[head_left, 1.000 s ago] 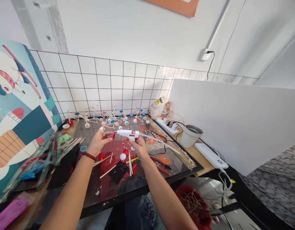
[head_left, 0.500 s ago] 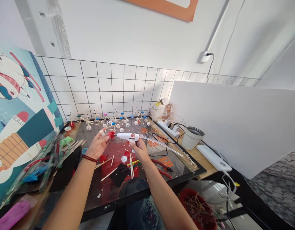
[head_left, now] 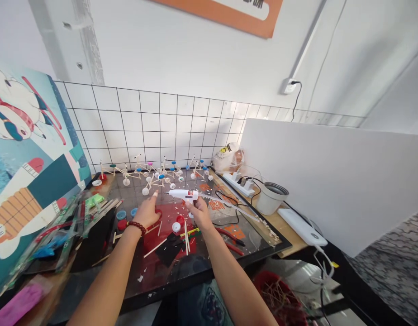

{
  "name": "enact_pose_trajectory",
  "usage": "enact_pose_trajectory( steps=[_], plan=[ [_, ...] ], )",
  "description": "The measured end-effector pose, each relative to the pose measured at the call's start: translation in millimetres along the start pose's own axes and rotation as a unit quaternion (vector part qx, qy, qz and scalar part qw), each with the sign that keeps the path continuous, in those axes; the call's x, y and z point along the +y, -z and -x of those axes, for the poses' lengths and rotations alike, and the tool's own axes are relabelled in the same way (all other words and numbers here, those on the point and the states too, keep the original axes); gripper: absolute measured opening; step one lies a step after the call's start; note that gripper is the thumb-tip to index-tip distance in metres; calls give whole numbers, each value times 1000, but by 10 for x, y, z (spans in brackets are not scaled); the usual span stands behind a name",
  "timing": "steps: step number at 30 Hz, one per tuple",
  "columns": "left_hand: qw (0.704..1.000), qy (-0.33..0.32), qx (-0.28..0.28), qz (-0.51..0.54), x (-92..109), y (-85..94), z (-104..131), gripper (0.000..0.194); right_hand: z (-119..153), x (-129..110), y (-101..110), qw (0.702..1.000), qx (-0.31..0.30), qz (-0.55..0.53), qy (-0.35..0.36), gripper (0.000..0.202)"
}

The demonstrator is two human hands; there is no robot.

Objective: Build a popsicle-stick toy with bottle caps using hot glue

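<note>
My right hand (head_left: 200,213) is wrapped round the handle of a white hot glue gun (head_left: 182,194), its nozzle pointing left. A clear glue stick (head_left: 225,203) trails from the back of the gun. Left of the nozzle, my left hand (head_left: 148,213) is low over the board, index finger raised and pale at the tip. A red bottle cap (head_left: 158,211) shows only in part by its thumb and appears held there. Beneath the hands lie a white cap (head_left: 176,227), wooden sticks (head_left: 186,237) and a black piece (head_left: 168,249). Two blue caps (head_left: 121,215) sit left of my left hand.
Several stick models with cap wheels (head_left: 161,176) stand along the back. Packed materials (head_left: 93,210) crowd the left side. A power strip (head_left: 243,183), grey pot (head_left: 272,198) and white box (head_left: 302,226) line the right. Red-handled pliers (head_left: 231,240) lie near the front; a red bin (head_left: 280,294) is below.
My left hand has moved down and away from the nozzle, taking the red cap from the tip. The glue gun stays nearly where it was. Both blue caps now show fully.
</note>
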State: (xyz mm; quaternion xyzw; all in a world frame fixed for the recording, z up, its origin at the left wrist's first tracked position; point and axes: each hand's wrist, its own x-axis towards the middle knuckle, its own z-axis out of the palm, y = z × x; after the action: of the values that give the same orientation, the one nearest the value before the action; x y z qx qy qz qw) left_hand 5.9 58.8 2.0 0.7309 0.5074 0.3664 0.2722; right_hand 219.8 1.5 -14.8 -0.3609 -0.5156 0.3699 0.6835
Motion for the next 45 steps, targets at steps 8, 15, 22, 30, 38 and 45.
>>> enact_pose_trajectory(
  steps=[8,15,22,30,38,45],
  plan=[
    [853,65,-120,504,335,188,87,48,31,45,-36,1000,-6,-8,12,33],
    [883,121,227,392,271,225,-40,46,-91,148,140,987,93,133,16,32],
    [853,144,320,387,157,259,-137,43,-509,86,384,959,22,269,-87,20],
    [806,141,369,440,146,182,-172,39,-761,157,277,951,-81,268,-132,21],
    [817,144,361,426,112,186,-162,39,-773,416,-8,923,-130,325,-158,31],
    [821,117,352,434,119,167,-161,36,-465,78,295,866,-34,483,-123,33]
  ],
)
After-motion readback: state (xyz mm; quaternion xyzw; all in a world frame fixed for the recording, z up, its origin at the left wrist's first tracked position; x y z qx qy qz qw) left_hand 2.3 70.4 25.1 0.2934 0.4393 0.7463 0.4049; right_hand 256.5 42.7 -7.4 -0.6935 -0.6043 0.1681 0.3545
